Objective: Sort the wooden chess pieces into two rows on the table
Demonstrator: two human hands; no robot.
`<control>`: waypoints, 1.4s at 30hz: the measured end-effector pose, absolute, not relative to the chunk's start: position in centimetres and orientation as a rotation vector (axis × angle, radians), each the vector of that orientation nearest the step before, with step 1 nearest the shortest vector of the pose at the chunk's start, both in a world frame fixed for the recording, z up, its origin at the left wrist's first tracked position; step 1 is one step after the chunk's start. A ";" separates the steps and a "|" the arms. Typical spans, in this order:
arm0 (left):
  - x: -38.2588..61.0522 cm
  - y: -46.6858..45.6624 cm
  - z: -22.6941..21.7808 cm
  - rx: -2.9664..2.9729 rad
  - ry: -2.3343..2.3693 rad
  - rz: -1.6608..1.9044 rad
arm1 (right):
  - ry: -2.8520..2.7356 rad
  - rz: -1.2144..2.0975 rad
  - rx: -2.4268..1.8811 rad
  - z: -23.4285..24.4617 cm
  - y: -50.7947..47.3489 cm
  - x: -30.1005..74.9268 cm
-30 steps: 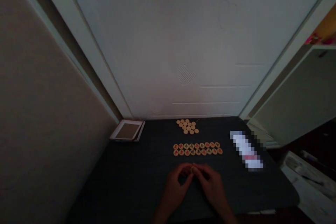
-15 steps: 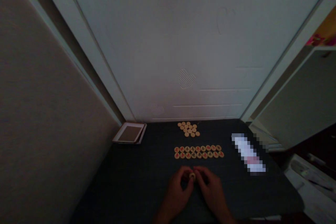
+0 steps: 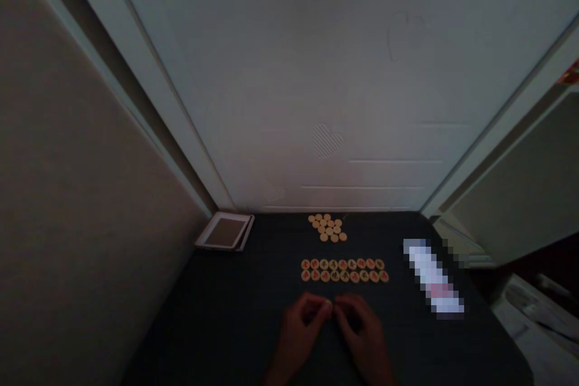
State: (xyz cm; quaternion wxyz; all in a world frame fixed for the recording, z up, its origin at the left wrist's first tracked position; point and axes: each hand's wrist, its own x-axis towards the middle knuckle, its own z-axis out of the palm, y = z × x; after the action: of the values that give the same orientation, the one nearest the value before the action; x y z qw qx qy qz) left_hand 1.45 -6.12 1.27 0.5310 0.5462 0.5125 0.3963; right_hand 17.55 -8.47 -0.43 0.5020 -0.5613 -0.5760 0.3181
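At lower centre, our left hand point(image 3: 300, 327) pinches a mostly hidden xiangqi piece point(image 3: 329, 302); our right hand's point(image 3: 362, 327) fingertips curl beside it, grip unclear. Probably light, stiff and smooth, it should suit a rim hold between thumb and forefinger.

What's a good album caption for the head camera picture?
Left hand and right hand close together before two rows of round pieces on a dark table, a cluster behind.

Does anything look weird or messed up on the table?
Yes, the long white shape right of the round, red-and-black-marked tan discs: it's all blurry squares, so I can't tell what it is. I see nothing spilled.
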 end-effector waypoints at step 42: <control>0.8 -5.9 1.6 1.558 1.178 0.928 | -1.377 0.940 -1.329 0.0 -8.5 17.7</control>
State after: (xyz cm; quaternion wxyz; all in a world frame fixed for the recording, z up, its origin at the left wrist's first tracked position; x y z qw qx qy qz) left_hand 0.84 -5.88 1.59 0.4701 0.6358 0.4808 0.3789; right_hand 17.74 -8.46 -0.02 0.4836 -0.5456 -0.5654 0.3858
